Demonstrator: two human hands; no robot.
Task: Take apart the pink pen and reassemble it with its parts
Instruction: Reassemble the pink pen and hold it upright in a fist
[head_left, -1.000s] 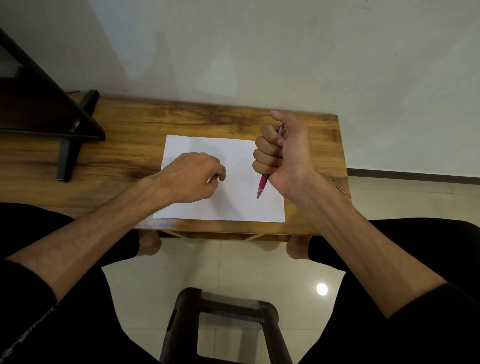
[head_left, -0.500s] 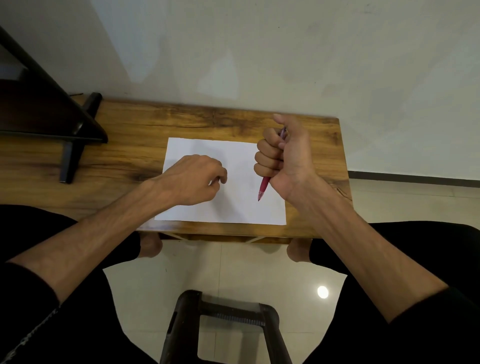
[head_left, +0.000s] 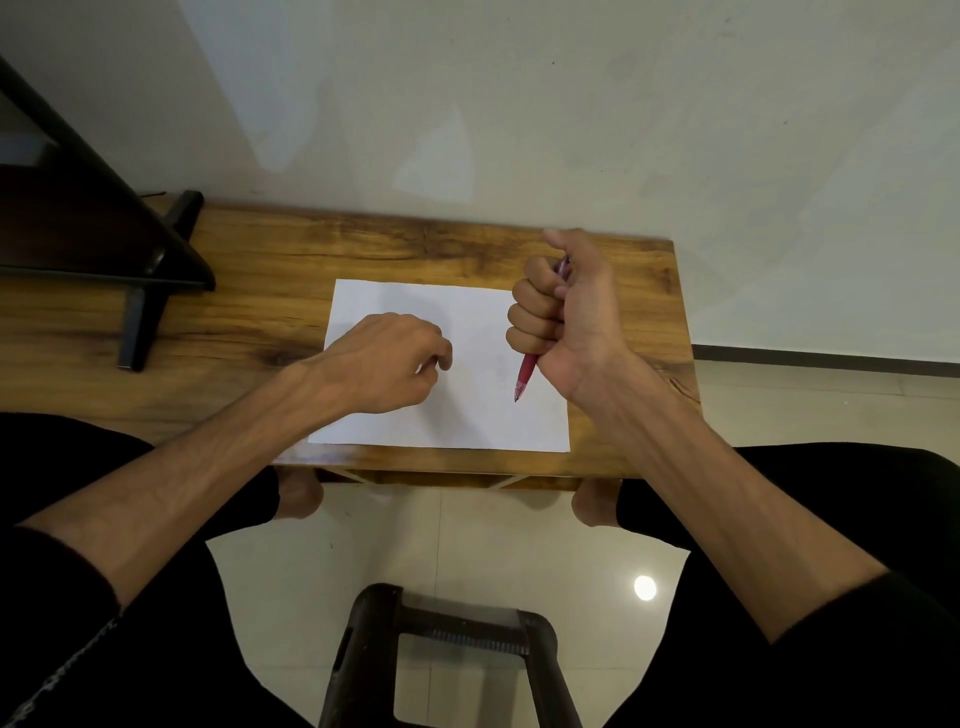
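My right hand (head_left: 563, 312) is a fist around the pink pen (head_left: 525, 375), held upright above the right side of a white sheet of paper (head_left: 467, 405). The pen's tip points down toward the sheet and its top end shows by my thumb, which is raised. My left hand (head_left: 387, 361) rests on the left part of the sheet with its fingers curled in; whether it holds anything is hidden.
The sheet lies on a small wooden table (head_left: 249, 312) against a pale wall. A dark stand (head_left: 145, 280) sits on the table's left end. A dark stool (head_left: 447, 654) stands on the tiled floor between my knees.
Both hands have stayed almost still; the right fist with the pen has shifted only slightly, and the view has drifted a little.
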